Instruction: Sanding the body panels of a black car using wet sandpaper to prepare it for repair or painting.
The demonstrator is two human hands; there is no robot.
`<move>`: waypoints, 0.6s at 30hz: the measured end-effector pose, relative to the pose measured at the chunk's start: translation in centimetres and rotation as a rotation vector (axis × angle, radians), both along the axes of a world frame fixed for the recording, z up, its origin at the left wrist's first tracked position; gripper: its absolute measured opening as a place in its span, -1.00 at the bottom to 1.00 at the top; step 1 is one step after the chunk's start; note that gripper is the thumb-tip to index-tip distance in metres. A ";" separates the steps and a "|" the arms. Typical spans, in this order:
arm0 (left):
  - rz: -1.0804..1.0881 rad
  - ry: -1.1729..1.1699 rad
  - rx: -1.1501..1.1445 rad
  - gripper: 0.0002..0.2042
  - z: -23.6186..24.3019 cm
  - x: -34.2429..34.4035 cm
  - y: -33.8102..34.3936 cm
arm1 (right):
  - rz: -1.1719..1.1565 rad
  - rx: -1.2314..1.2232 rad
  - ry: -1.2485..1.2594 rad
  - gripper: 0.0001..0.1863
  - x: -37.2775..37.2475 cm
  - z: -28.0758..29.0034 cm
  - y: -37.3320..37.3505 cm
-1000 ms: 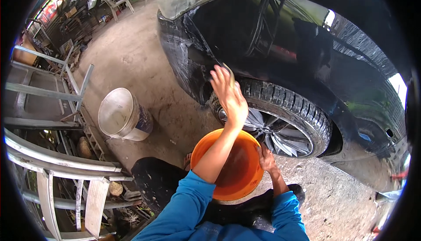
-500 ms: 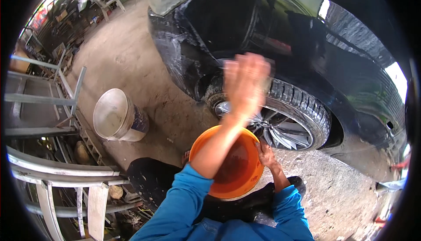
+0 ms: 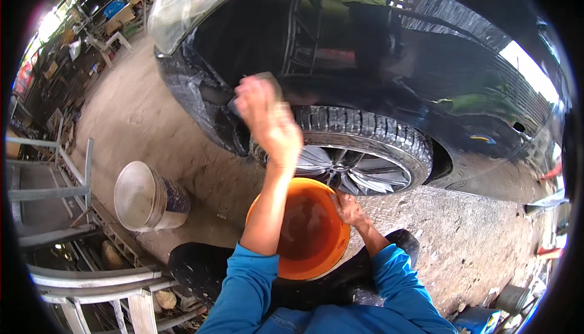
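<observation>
My left hand (image 3: 267, 121) is raised against the black car fender (image 3: 243, 54), just above the front of the wheel arch. It is blurred by motion. A flat, greyish-brown piece shows past its fingertips, pressed under the palm, too smeared to name. My right hand (image 3: 349, 208) grips the right rim of an orange bucket (image 3: 333, 246), thumb and fingers around the edge. The bucket sits between my knees with cloudy, reddish-looking water inside; my left forearm crosses over its left side. Close beyond the bucket is the car's wheel (image 3: 365, 173), with a black tyre and silver spokes.
A dirty white bucket (image 3: 173, 203) stands on the dusty ground at left. Metal frames (image 3: 91, 279) and a grey chair-like frame (image 3: 52, 194) line the left edge. The car's headlight (image 3: 194, 8) is at top. A blue container (image 3: 477, 320) lies at lower right.
My left hand has swept leftward along the fender toward the bumper. The view has shifted, showing more of the car's side. My right hand keeps hold of the orange bucket's rim.
</observation>
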State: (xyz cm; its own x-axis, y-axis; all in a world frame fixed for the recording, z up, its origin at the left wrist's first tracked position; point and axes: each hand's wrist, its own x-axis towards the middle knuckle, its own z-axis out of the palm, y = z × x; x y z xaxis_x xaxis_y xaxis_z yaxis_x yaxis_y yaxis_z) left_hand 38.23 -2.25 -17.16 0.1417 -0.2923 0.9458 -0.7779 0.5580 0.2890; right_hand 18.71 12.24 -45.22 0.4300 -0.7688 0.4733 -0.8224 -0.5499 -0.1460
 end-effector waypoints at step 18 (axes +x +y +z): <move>-0.016 0.162 0.098 -0.60 4.6 9.5 -5.1 | -0.090 0.655 -0.490 -0.55 0.0 2.9 -1.6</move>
State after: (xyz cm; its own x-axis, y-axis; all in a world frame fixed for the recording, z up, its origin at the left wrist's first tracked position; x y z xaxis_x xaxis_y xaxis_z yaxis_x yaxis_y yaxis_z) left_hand 47.69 -7.38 -12.55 0.2840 -0.3856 0.8779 -0.7080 0.5331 0.4632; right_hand 18.73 10.63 -42.28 0.2148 -0.9760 0.0345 -0.6190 -0.1634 -0.7682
